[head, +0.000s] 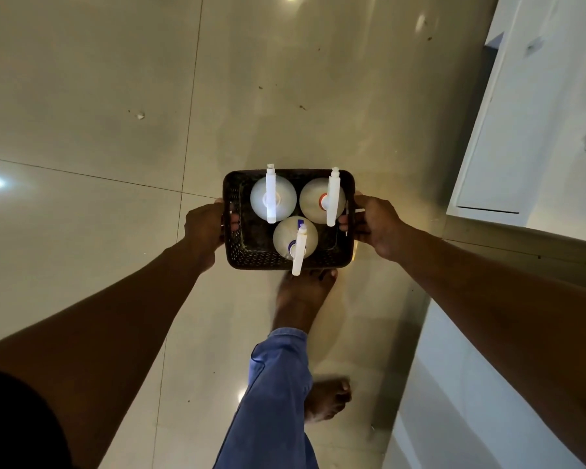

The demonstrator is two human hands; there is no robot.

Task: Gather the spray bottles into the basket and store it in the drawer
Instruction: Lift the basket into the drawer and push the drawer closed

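While both hands (203,228) grip, basket (251,257) sits between.

Three spray bottles (273,199) upright in basket (286,262), hands at either side, cabinet (521,130) right

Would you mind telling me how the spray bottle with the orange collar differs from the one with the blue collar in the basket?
The orange-collared spray bottle stands in the far right corner of the dark perforated basket; the blue-collared spray bottle stands alone at the near side, in the middle. The collars differ in colour, orange against blue. The blue one's white sprayer head overhangs the near rim; the orange one's reaches the far rim. Both are upright, pale and round, with white trigger heads.
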